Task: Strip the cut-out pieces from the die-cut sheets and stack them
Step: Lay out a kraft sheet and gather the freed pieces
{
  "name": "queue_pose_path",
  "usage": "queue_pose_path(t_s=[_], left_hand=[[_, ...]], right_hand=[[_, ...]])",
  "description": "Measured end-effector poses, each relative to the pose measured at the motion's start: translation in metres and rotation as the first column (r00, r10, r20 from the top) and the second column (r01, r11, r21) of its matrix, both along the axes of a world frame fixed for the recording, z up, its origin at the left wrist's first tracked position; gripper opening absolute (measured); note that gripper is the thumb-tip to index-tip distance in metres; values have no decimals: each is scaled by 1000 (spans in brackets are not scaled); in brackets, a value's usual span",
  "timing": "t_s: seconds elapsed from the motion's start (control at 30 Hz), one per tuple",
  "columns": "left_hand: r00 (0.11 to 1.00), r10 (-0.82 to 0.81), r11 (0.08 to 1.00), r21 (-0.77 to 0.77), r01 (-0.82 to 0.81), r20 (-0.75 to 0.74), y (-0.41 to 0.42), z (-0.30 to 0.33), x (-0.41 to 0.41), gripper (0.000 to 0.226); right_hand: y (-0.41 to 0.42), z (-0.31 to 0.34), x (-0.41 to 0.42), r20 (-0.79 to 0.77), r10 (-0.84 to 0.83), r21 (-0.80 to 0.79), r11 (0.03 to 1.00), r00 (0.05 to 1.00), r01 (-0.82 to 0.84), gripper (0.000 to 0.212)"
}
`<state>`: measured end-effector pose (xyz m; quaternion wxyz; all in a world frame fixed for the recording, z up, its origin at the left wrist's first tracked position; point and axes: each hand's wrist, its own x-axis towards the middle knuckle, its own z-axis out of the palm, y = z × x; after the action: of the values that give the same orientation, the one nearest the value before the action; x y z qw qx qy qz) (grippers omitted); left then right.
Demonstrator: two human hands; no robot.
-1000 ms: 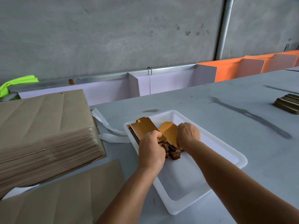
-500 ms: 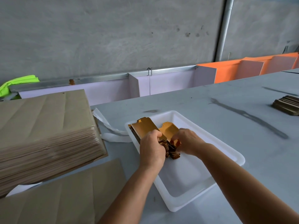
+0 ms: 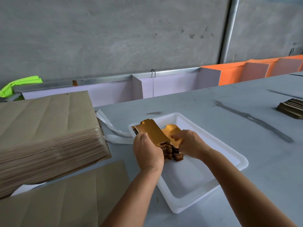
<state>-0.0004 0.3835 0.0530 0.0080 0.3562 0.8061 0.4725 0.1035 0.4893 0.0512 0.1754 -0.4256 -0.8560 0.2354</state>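
A white plastic tray [image 3: 229,154] lies on the grey table and holds gold cut-out pieces. My left hand [image 3: 147,153] grips a tilted bundle of the gold pieces [image 3: 152,131] at its near end, at the tray's far left corner. A second, lower stack of gold pieces [image 3: 172,133] lies just right of it. My right hand [image 3: 188,143] rests on that stack with its fingers curled over the near edge. A tall pile of brown die-cut sheets [image 3: 45,128] stands at the left.
A flat brown sheet [image 3: 65,194] lies at the near left. White strips [image 3: 113,131] trail between the pile and the tray. Another small stack of pieces [image 3: 291,108] sits at the far right. A low white and orange partition [image 3: 164,86] borders the table's far edge.
My right hand has slid a little right and forward along the lower stack. My left hand keeps its hold on the tilted bundle, which barely moved.
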Motion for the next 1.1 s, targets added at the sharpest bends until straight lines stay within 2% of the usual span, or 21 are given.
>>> queue_pose_path(t_s=[0.1, 0.27, 0.33, 0.47, 0.6, 0.67, 0.77, 0.9, 1.0, 1.1], left_hand=[[1000, 2, 1000, -12, -2, 8, -1, 1, 1, 43], [1000, -17, 1000, -21, 16, -18, -1, 0, 0, 44], [1000, -20, 1000, -22, 19, -23, -1, 0, -1, 45], [1000, -13, 1000, -19, 12, -25, 1, -2, -1, 44], [1000, -15, 1000, -14, 15, -21, 3, -2, 0, 42], [999, -34, 999, -9, 34, 3, 2, 3, 2, 42], [997, -51, 999, 4, 51, 54, -10, 13, 5, 37], [991, -109, 993, 46, 113, -76, -56, 5, 11, 27], [955, -161, 986, -86, 144, -248, -108, -22, 14, 29], [918, -128, 946, -324, -1, -375, -161, -43, -3, 36]], right_hand=[[-2, -2, 0, 32, 7, 14, 1000, 999, -8, 58], [-2, -1, 4, 77, -95, 101, 991, 992, 87, 43], [-5, -1, 4, 91, -69, 130, 990, 993, 57, 34], [-6, -2, 2, 223, -43, 204, 979, 974, -4, 28], [-5, -6, -1, 239, -43, 225, 974, 970, -12, 31], [-7, -3, 1, 178, -84, 224, 974, 980, 43, 29], [-21, 9, 3, -19, -166, 295, 941, 986, 164, 18], [-67, 20, 2, -308, -120, 452, 855, 944, 255, 12], [-128, 26, -2, -452, 19, 499, 834, 892, 236, 7], [-184, 19, -11, -431, 223, 535, 844, 874, 48, 7]])
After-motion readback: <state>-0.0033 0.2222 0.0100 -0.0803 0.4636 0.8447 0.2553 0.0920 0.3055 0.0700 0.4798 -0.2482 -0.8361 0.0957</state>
